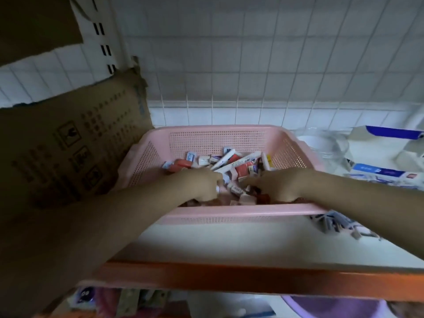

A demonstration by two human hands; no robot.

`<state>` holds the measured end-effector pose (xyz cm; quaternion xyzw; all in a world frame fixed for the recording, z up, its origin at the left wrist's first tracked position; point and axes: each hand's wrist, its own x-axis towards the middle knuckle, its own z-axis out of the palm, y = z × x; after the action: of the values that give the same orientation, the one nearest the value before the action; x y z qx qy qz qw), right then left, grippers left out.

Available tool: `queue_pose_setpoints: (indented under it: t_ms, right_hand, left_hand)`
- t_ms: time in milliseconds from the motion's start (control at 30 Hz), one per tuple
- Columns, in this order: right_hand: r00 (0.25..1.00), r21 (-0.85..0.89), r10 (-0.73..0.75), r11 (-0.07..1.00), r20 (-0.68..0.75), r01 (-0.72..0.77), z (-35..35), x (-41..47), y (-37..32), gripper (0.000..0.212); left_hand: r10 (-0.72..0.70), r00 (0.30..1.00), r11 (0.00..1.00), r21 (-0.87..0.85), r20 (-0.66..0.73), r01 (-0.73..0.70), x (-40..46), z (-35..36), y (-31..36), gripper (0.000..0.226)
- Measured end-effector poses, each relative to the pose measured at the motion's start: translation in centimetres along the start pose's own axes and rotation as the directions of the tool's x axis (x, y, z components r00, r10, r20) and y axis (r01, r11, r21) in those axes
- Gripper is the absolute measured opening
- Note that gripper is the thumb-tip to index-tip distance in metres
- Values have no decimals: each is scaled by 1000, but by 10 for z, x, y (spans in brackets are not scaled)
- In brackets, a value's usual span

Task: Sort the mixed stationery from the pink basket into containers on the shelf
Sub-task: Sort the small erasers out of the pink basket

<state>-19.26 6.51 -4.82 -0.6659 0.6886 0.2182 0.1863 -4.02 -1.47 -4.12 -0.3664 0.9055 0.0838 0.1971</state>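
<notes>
A pink mesh basket point(218, 136) stands on the white shelf point(229, 242) against the tiled wall. It holds a heap of mixed stationery point(231, 164): small erasers, red and white packets, white pens. Both my hands reach over the near rim into the heap. My left hand point(202, 182) has its fingers curled down around small pieces, with something white showing at its fingertips. My right hand point(273, 184) is curled too, its fingers buried among the erasers. What either hand holds is hidden.
A cardboard sheet point(75, 145) leans at the left of the basket. Clear plastic containers point(325, 145) and blue-white boxes point(378, 173) stand to the right. A small pile of erasers point(339, 226) lies on the shelf under my right forearm. An orange shelf edge point(252, 276) runs in front.
</notes>
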Motion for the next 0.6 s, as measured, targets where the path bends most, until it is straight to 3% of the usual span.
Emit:
queue_pose_setpoints:
  t_ms: [67,167,367,467,600]
  right_hand:
    - [998,19,-56,998,-32,57,5,4,5,62]
    - [989,120,-123,984,-86,133,12,8,9,47]
    - [986,103,-138,984,-91,147,16,11,4,36]
    - [969,206,-145,961,-198,186,17,12,6,35]
    - [930,388,-100,889,-353,243,11,12,8,33]
  left_hand:
    - [-2,999,999,-37,-42,0,6,5,-6,37]
    - [19,998,996,-87,-65,-25,12,9,-12,36]
    - [-31,995,943,-333,-98,-3,14,5,-21,36]
    - [-58,994,912,-409,-90,16,13,3,-27,32]
    - [-63,994,799,-601,-93,-5,6,-7,-29,16]
